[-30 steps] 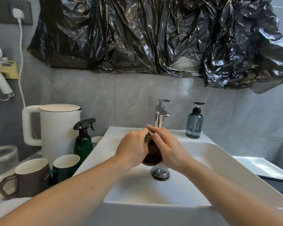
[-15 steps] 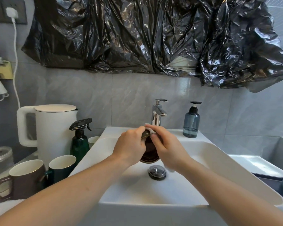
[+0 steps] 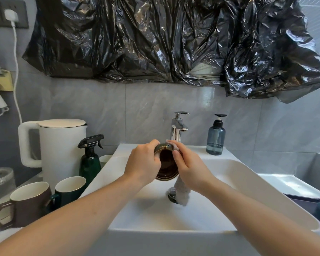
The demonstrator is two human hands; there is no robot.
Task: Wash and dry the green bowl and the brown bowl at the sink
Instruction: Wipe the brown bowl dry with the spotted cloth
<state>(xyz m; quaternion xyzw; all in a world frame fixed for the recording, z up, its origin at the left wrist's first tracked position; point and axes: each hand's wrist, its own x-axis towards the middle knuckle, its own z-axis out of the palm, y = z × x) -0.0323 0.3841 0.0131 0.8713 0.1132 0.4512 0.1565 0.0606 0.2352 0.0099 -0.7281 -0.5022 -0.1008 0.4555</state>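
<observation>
cloth point(image 3: 181, 193) now hung lower from the right hand point(image 3: 189, 166), wiping the brown bowl point(image 3: 166, 166) held tilted over the sink point(image 3: 248, 182) in the left hand point(image 3: 142, 163) grip; drying likely underway.

Both forearms are bare from the frame's lower edge to the wrists, no sleeve showing; the left hand point(image 3: 143, 163) and right hand point(image 3: 189, 164) wear nothing, with short, unpainted nails on the fingers

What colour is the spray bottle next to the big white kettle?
Dark green with a black trigger top, seen in the head view: spray bottle.
</observation>
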